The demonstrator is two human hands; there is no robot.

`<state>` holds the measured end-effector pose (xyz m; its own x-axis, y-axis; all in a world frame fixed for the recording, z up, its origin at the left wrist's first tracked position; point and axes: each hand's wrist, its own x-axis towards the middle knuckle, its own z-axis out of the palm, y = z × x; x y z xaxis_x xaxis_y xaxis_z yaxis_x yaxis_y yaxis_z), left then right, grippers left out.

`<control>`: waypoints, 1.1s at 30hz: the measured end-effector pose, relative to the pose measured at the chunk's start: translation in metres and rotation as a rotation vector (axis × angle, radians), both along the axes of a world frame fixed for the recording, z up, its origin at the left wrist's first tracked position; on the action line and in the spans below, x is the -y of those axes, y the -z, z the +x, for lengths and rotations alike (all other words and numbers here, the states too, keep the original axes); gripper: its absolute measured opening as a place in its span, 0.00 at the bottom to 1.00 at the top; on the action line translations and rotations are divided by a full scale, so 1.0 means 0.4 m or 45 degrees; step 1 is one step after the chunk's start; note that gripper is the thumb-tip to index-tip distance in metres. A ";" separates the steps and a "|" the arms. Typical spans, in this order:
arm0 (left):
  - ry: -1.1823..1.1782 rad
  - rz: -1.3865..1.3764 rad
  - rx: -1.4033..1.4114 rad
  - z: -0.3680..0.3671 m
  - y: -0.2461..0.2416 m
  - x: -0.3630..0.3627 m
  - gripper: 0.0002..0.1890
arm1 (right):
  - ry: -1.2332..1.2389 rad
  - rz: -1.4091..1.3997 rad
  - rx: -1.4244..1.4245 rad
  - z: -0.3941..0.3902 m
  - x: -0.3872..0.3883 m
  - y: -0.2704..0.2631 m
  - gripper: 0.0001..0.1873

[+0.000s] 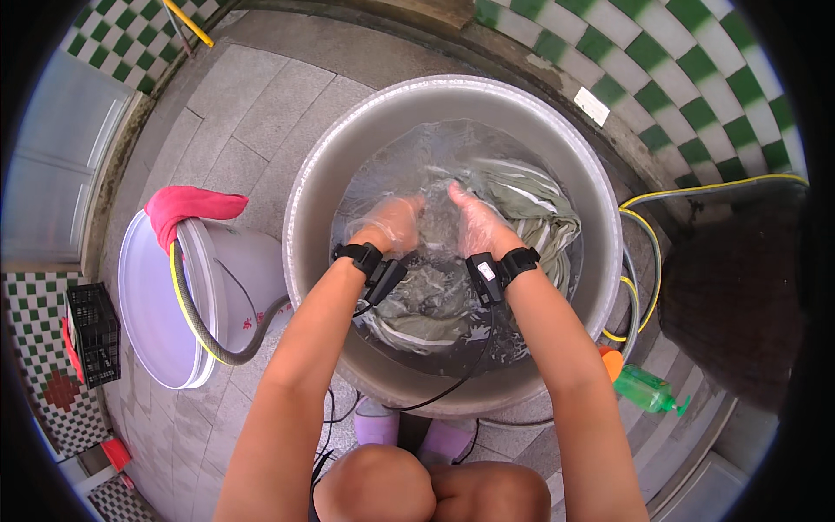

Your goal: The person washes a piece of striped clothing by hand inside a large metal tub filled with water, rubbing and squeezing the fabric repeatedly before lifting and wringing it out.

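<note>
A large round metal basin stands before me, with water in it. Under the water lies a grey-green cloth with white stripes, bunched on the right side and continuing along the bottom. My left hand is in the water left of centre, with what looks like a thin clear plastic glove over it. Facing it, my right hand has the same clear covering, its thumb pointing away from me, beside the striped cloth. A gap separates the hands. Neither appears to grip the cloth, though splashing water blurs the fingers. Black straps with small devices circle both wrists.
On the left lies a white plastic bucket, a hose and a pink cloth over its rim. A green pump bottle and yellow-striped hose are right of the basin. A black crate stands far left.
</note>
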<state>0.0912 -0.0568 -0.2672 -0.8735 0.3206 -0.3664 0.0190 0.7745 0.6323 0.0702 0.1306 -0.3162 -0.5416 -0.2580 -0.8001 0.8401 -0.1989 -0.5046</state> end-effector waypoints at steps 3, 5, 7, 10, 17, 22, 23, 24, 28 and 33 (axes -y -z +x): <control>-0.042 0.350 -0.165 0.057 -0.080 -0.019 0.27 | 0.151 -0.600 0.264 0.013 -0.031 -0.065 0.43; -0.015 0.477 -0.215 0.080 -0.111 -0.045 0.29 | 0.082 -0.717 0.082 0.029 -0.042 -0.080 0.42; 0.108 0.648 -0.117 0.089 -0.145 -0.066 0.28 | 0.092 -0.677 0.066 0.039 -0.054 -0.085 0.38; 0.139 0.695 -0.150 0.091 -0.114 -0.075 0.23 | 0.054 -0.560 0.149 0.037 -0.048 -0.109 0.30; -0.284 0.263 -0.451 0.038 -0.036 -0.001 0.15 | 0.143 -0.523 -0.165 0.061 -0.039 -0.163 0.19; -0.299 -0.343 -0.297 0.044 -0.019 0.022 0.42 | -0.164 0.037 -0.381 0.048 -0.042 -0.173 0.40; -0.180 -0.390 -0.245 0.047 -0.037 0.001 0.53 | -0.363 0.359 -0.363 0.032 -0.047 -0.153 0.44; 0.026 -0.453 0.017 0.032 -0.053 0.002 0.61 | -0.480 0.474 -0.408 0.011 -0.041 -0.100 0.47; 0.257 -0.637 0.214 0.018 0.010 0.011 0.58 | -1.010 1.086 -0.432 -0.032 0.004 -0.049 0.53; 0.319 -0.659 0.246 -0.009 0.100 0.023 0.46 | -2.125 1.180 -1.113 -0.056 0.014 0.036 0.22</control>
